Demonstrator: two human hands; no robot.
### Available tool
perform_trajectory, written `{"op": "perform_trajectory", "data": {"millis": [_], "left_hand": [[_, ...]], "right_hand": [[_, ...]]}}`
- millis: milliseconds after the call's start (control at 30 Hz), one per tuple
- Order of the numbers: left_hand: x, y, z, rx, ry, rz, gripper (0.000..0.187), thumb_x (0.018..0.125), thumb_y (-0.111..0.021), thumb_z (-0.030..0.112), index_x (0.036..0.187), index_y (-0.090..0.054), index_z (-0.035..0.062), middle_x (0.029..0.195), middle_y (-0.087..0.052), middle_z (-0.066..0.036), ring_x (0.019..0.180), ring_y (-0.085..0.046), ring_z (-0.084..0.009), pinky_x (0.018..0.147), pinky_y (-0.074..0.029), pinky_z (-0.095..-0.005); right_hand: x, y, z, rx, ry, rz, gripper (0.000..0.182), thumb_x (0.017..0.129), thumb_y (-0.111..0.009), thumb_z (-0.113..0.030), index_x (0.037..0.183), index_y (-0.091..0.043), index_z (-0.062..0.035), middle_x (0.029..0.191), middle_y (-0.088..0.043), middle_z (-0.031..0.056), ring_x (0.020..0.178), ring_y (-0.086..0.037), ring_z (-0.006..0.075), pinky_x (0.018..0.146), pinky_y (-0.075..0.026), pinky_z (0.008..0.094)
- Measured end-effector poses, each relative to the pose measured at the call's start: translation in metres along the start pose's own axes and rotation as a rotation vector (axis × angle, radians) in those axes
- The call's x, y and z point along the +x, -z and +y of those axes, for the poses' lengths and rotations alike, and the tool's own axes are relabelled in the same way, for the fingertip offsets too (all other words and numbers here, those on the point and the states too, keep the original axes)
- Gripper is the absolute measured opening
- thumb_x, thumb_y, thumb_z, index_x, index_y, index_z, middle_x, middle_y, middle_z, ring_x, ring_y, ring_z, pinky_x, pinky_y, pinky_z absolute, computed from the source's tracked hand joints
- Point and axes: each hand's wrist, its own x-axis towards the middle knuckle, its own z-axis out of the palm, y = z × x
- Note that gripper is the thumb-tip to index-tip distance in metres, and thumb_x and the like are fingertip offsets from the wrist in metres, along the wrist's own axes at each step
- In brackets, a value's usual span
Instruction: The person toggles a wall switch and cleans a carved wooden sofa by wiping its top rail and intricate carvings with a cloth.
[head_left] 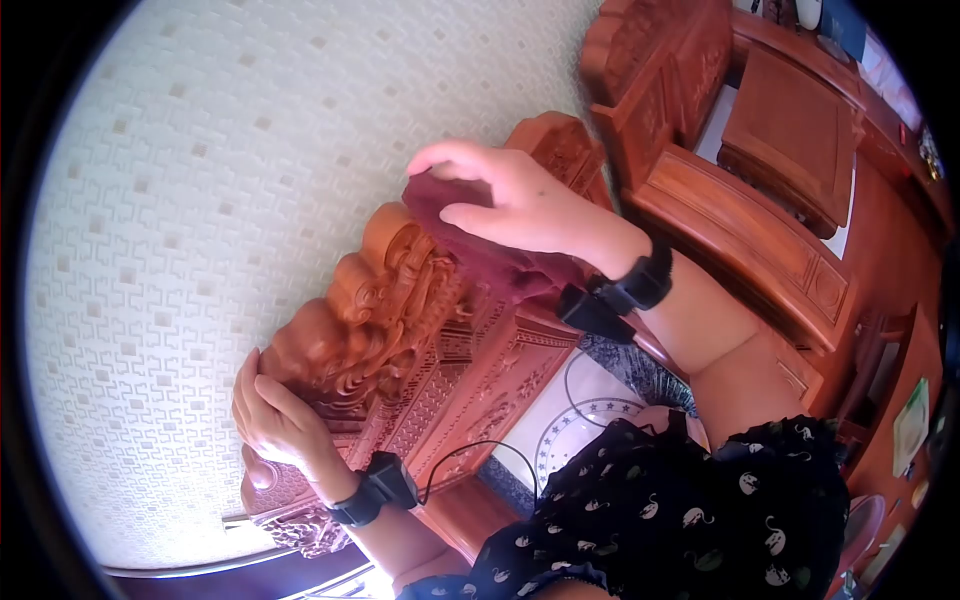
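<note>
Carved reddish-brown wooden furniture (pixel 400 290) with a scrolled top edge stands against the patterned wall. My right hand (pixel 500 200) holds a dark maroon cloth (pixel 480 240), thumb on one side and fingers curled over its upper end. The cloth hangs down over the upper carving. At the lower left, my left hand (pixel 272 415) rests against the end of the carved top, its fingers on the wood and nothing seen held in them. A black strap with a small device is on each wrist.
A patterned wall (pixel 200 200) rises behind the carving. At the upper right is another wooden seat (pixel 740 240) with a small wooden table (pixel 790 140) beside it. A thin black cable (pixel 470 445) loops near my left wrist. A cushion with a star ring (pixel 580 430) lies on the seat.
</note>
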Motion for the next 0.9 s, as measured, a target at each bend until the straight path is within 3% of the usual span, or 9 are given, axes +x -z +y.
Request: {"op": "perform_trajectory", "data": {"millis": [67, 333, 467, 533, 567, 667, 700, 767, 900], "left_hand": [[0.001, 0.001, 0.001, 0.016, -0.003, 0.0, 0.035, 0.093, -0.039, 0.023, 0.098, -0.067, 0.0027, 0.096, -0.067, -0.01, 0.088, -0.061, -0.0287, 0.08, -0.045, -0.0391], [0.0, 0.0, 0.001, 0.016, 0.006, 0.001, 0.035, 0.094, -0.038, 0.023, 0.097, -0.067, 0.0047, 0.096, -0.067, -0.009, 0.089, -0.061, -0.0282, 0.079, -0.045, -0.0392], [0.0, 0.0, 0.002, 0.018, -0.007, -0.002, 0.035, 0.094, -0.037, 0.023, 0.096, -0.067, 0.0041, 0.095, -0.067, -0.01, 0.088, -0.061, -0.0284, 0.079, -0.045, -0.0393], [0.0, 0.0, 0.002, 0.011, 0.017, -0.012, 0.036, 0.094, -0.037, 0.023, 0.096, -0.067, 0.0031, 0.095, -0.067, -0.011, 0.088, -0.061, -0.0288, 0.08, -0.045, -0.0395], [0.0, 0.0, 0.001, 0.012, 0.004, -0.015, 0.036, 0.094, -0.037, 0.023, 0.096, -0.067, 0.0031, 0.095, -0.067, -0.011, 0.088, -0.061, -0.0288, 0.08, -0.045, -0.0395], [-0.001, 0.0, 0.001, 0.013, 0.027, -0.035, 0.039, 0.095, -0.035, 0.024, 0.098, -0.066, 0.0019, 0.098, -0.066, -0.013, 0.09, -0.06, -0.0294, 0.083, -0.045, -0.04], [-0.001, 0.0, 0.0, 0.008, 0.002, -0.046, 0.039, 0.095, -0.035, 0.024, 0.098, -0.066, 0.0019, 0.098, -0.066, -0.013, 0.09, -0.06, -0.0294, 0.083, -0.045, -0.04], [-0.002, -0.001, -0.001, -0.001, 0.026, -0.041, 0.041, 0.096, -0.033, 0.025, 0.099, -0.066, 0.001, 0.099, -0.066, -0.013, 0.092, -0.06, -0.0293, 0.084, -0.044, -0.0401], [-0.001, -0.001, -0.001, -0.02, 0.023, -0.072, 0.044, 0.096, -0.031, 0.025, 0.099, -0.065, -0.0017, 0.101, -0.065, -0.014, 0.095, -0.058, -0.0293, 0.086, -0.043, -0.0395]], "right_hand": [[0.01, -0.008, 0.017, -0.333, 0.171, 0.03, 0.034, 0.083, -0.053, -0.001, 0.116, -0.052, -0.0057, 0.108, -0.062, 0.0147, 0.102, -0.06, 0.0299, 0.086, -0.047, 0.0362], [0.009, -0.021, 0.019, -0.563, -0.128, 0.053, 0.025, 0.083, -0.052, -0.007, 0.107, -0.058, -0.0044, 0.089, -0.064, 0.0193, 0.08, -0.061, 0.0372, 0.075, -0.049, 0.0426], [-0.04, -0.03, 0.022, -0.716, -0.053, 0.128, 0.021, 0.085, -0.049, -0.004, 0.104, -0.058, -0.0002, 0.094, -0.062, 0.0233, 0.087, -0.062, 0.0358, 0.075, -0.05, 0.0374], [-0.058, -0.029, 0.033, -0.219, -0.114, 0.301, 0.023, 0.086, -0.046, 0.0, 0.106, -0.057, 0.0008, 0.1, -0.063, 0.0188, 0.094, -0.062, 0.0282, 0.081, -0.048, 0.0302], [-0.065, -0.026, 0.038, -0.212, -0.117, 0.311, 0.023, 0.086, -0.046, 0.0, 0.106, -0.057, 0.0008, 0.1, -0.063, 0.0188, 0.094, -0.062, 0.0282, 0.081, -0.048, 0.0302], [-0.093, -0.022, 0.051, 0.37, -0.341, 0.361, 0.032, 0.084, -0.044, 0.003, 0.115, -0.052, 0.0005, 0.1, -0.063, 0.0107, 0.092, -0.059, 0.0141, 0.082, -0.047, 0.0267], [-0.101, -0.023, 0.053, 0.381, -0.347, 0.385, 0.032, 0.084, -0.044, 0.003, 0.115, -0.052, 0.0005, 0.1, -0.063, 0.0107, 0.092, -0.059, 0.0141, 0.082, -0.047, 0.0267], [-0.109, -0.017, 0.044, 0.831, -0.479, 0.397, 0.038, 0.084, -0.044, 0.004, 0.121, -0.048, -0.0011, 0.104, -0.062, 0.0127, 0.095, -0.058, 0.0148, 0.085, -0.045, 0.0265], [-0.107, -0.009, 0.033, 0.826, -0.371, 0.327, 0.046, 0.083, -0.046, 0.004, 0.128, -0.042, -0.0029, 0.113, -0.059, 0.0158, 0.101, -0.057, 0.0157, 0.088, -0.044, 0.0277]]}}
